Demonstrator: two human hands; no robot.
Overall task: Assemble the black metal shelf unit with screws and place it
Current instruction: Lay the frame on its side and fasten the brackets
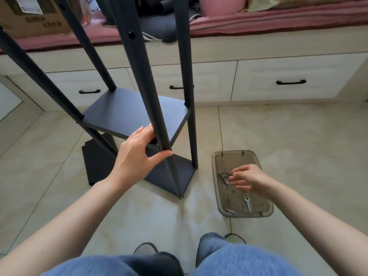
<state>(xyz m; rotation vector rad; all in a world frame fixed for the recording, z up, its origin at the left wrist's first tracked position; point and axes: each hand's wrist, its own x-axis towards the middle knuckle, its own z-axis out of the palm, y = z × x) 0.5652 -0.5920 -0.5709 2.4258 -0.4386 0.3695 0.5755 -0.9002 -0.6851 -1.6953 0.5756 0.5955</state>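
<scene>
Head-worn view — looks forward and down, close over the floor.

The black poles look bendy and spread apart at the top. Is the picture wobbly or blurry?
Head view: the wide lens bows the tall black metal poles and the white drawer fronts; soft, even daylight, faint shadows; the small silver screws in the clear plastic tray look slightly soft.

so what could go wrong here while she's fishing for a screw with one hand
1. Only the left hand steadies the near post of the shelf unit, so the tall frame could tip or twist.
2. The right hand reaches into the tray while the head faces the frame; it may fumble the small screws or knock them onto the tiled floor.
3. A loose black panel lies underfoot by the frame.
</scene>
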